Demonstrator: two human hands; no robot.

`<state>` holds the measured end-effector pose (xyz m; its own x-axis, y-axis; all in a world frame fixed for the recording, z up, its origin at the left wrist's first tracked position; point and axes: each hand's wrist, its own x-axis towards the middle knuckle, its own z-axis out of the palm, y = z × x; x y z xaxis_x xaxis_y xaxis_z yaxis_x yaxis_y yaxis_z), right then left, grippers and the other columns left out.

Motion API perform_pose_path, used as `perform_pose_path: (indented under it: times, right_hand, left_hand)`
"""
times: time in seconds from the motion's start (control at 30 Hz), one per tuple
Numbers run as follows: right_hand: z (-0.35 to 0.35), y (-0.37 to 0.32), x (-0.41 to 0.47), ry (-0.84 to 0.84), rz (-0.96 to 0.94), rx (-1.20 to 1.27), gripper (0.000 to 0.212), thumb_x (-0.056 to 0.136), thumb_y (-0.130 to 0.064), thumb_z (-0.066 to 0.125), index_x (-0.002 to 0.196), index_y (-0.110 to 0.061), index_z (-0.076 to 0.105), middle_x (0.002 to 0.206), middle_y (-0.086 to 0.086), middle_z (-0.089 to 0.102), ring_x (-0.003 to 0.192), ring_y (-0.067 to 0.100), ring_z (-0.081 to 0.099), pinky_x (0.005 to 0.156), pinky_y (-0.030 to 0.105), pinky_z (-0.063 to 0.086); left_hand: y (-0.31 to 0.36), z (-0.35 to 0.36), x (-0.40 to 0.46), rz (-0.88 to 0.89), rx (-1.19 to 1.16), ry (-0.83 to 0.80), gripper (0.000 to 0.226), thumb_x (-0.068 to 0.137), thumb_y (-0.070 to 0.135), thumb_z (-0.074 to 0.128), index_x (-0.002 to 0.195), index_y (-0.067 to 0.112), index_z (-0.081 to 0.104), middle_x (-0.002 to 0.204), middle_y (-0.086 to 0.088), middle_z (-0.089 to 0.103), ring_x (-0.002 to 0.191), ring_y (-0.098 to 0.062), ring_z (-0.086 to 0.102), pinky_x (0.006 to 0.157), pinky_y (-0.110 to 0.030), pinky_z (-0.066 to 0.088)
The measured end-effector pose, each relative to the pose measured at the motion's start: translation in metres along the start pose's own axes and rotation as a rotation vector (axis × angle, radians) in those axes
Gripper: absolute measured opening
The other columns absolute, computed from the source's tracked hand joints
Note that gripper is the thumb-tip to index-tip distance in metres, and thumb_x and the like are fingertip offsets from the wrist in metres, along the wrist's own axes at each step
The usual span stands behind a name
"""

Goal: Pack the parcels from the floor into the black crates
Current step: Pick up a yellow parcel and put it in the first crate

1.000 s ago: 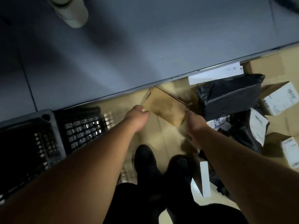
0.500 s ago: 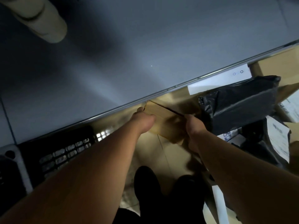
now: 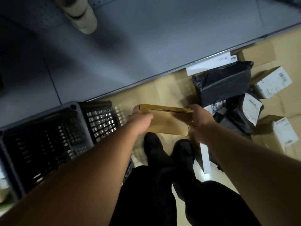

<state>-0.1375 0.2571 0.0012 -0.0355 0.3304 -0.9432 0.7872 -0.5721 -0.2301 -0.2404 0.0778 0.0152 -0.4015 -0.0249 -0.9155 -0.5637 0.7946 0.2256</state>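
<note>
Black crates [image 3: 48, 137] at left on floor, beside grey shelf base [image 3: 130, 54]. L hand [image 3: 140, 121] and R hand [image 3: 201, 120] each grip one end of flat brown cardboard parcel [image 3: 169, 121] — held w/ both above shoes [image 3: 169, 152], just right of crates. Further right — black poly-bag parcel [image 3: 224, 82], white-labelled boxes [image 3: 273, 84] on floor.

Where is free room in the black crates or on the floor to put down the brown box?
Both hands, left hand and right hand, hold the brown cardboard box. The near black crate shows a bare dark bottom. Bare floor lies between the shelf edge and the box. Right of the black bagged parcel it is crowded.
</note>
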Motion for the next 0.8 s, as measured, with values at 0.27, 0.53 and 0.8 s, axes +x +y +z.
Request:
perform_pose_path:
  times: [0.27,0.53,0.8]
  right_hand:
    - [-0.039,0.01,-0.121,0.038,0.012,0.009,0.044,0.077,-0.054,0.06,0.103,-0.018,0.066,0.105,0.01,0.067,0.1,0.028,0.063,0.1,0.049,0.05]
    - [-0.059,0.006,-0.164,0.032,-0.147,-0.021,0.041,0.085,-0.049,0.054,0.112,-0.021,0.065,0.114,0.009,0.067,0.101,0.029,0.065,0.101,0.054,0.05]
    - [-0.063,0.035,-0.213,0.021,-0.093,-0.137,0.044,0.078,-0.057,0.057,0.095,-0.018,0.069,0.099,0.01,0.071,0.096,0.035,0.067,0.094,0.053,0.053]
  left_hand:
    - [-0.001,-0.019,-0.104,0.003,-0.072,-0.015,0.049,0.098,0.048,0.047,0.144,0.031,0.041,0.124,0.002,0.057,0.103,-0.021,0.055,0.08,-0.038,0.044]
    - [0.001,-0.043,-0.159,0.072,-0.174,0.169,0.05,0.103,0.058,0.037,0.138,0.025,0.05,0.124,-0.002,0.061,0.105,-0.026,0.058,0.083,-0.033,0.04]
    - [-0.071,-0.036,-0.224,0.086,-0.311,0.32,0.022,0.098,0.017,0.057,0.115,0.03,0.063,0.095,0.01,0.066,0.075,-0.012,0.062,0.054,-0.022,0.043]
